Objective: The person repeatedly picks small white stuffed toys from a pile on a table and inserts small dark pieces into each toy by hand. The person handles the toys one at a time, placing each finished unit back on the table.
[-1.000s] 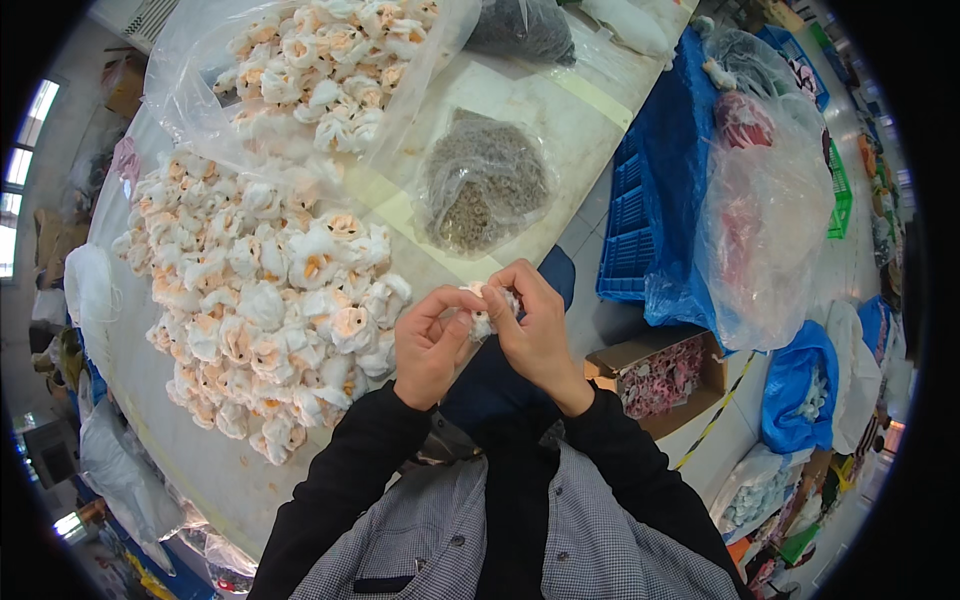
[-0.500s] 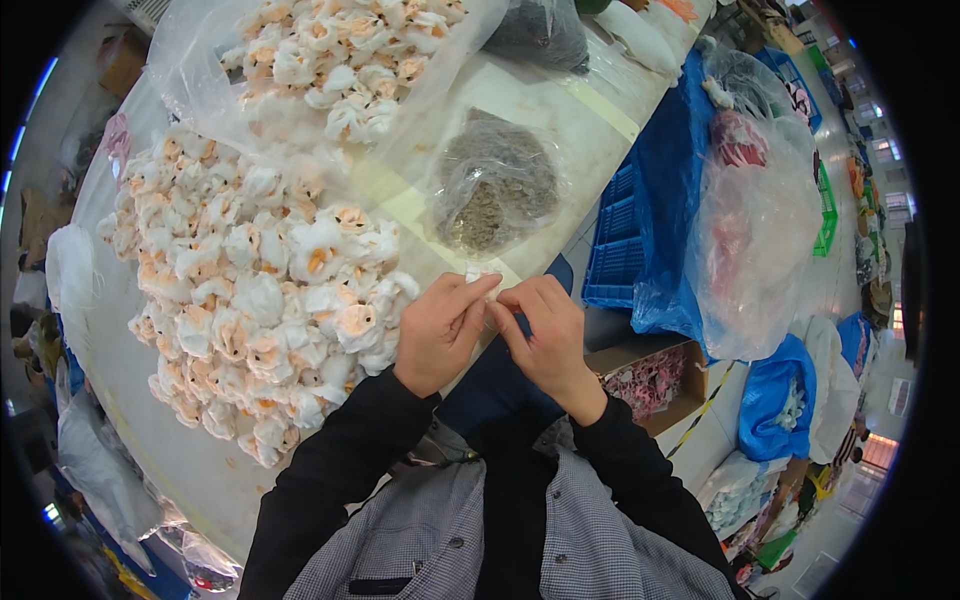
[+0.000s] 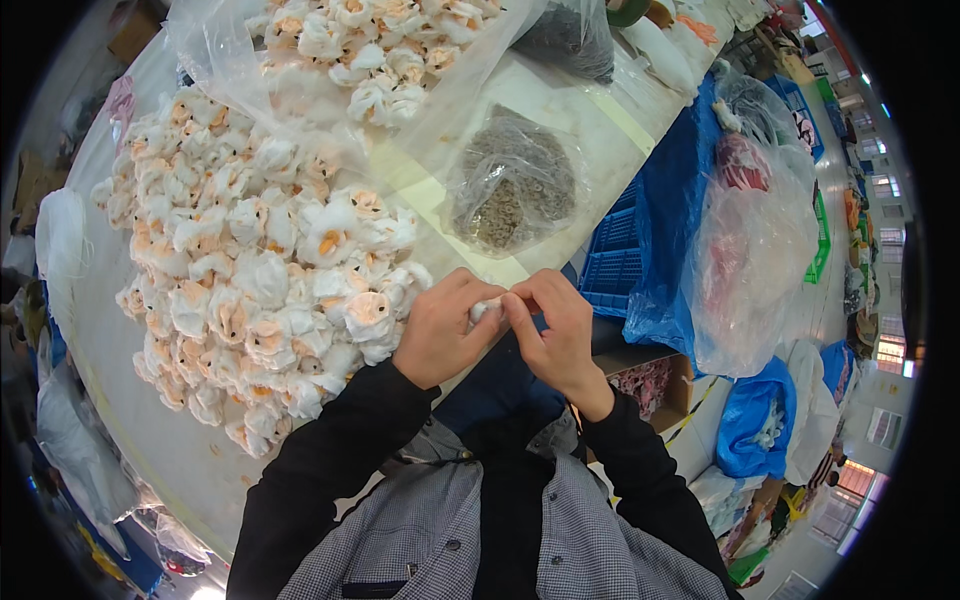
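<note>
In front of my body, my left hand [image 3: 445, 328] is closed around a small white plush piece [image 3: 484, 308], mostly hidden by the fingers. My right hand [image 3: 553, 332] meets it there, thumb and forefinger pinching the right end of the same piece. To the left of my hands spreads a big pile of white fluffy plush pieces [image 3: 258, 275] with peach faces, dark eyes and orange beaks. Just beyond my fingertips lies a clear plastic bag [image 3: 515, 185] of small grey-brown bits.
More plush pieces fill a clear bag [image 3: 385, 65] at the far side of the table [image 3: 590, 130]. A dark-filled bag [image 3: 565, 45] lies beside it. Right of the table stand a blue crate [image 3: 612, 255], a large clear bag [image 3: 750, 270], a cardboard box [image 3: 680, 390] and a blue sack [image 3: 757, 420].
White plush now shows between my hands, where only pinched fingertips were visible before. The hands stay together in nearly the same place; the view has shifted slightly.
</note>
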`<state>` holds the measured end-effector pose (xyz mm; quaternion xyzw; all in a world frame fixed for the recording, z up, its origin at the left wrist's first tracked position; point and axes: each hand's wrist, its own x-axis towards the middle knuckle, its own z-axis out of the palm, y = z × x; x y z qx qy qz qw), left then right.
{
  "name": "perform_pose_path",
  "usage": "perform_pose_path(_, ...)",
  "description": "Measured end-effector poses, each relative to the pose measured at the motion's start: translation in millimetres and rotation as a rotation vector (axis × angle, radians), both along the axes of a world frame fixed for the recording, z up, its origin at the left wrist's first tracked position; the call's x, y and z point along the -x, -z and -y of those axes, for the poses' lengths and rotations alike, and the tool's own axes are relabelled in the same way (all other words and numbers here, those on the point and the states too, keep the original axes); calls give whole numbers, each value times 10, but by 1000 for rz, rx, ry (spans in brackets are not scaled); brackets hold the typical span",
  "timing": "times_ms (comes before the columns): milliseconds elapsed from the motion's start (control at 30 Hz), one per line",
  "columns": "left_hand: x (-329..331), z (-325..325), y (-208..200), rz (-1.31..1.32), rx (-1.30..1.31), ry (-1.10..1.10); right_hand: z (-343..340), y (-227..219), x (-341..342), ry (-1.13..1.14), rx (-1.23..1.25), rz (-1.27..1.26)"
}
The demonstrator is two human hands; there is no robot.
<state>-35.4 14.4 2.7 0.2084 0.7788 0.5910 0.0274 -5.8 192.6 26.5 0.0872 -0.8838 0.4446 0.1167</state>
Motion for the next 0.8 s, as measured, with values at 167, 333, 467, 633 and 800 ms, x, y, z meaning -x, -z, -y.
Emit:
perform_pose_path(167, -21, 18, -10, 61, 14, -42, 43, 22, 62, 2, -28, -9)
perform_pose_path(333, -5, 28, 16, 40, -5, -87, 41, -12, 148, -38, -61, -12)
perform_pose_path(467, -2, 34, 70, 40, -35, -149, -48, -13, 340, -55, -244, -199)
perform_pose_path(633, 4, 8, 128, 49, -97, -201, -69, -2, 698, -50, -569, -301)
perform_pose_path(800, -11, -13, 143, 104, -100, -194, -90, 132, 804, -70, -689, -259)
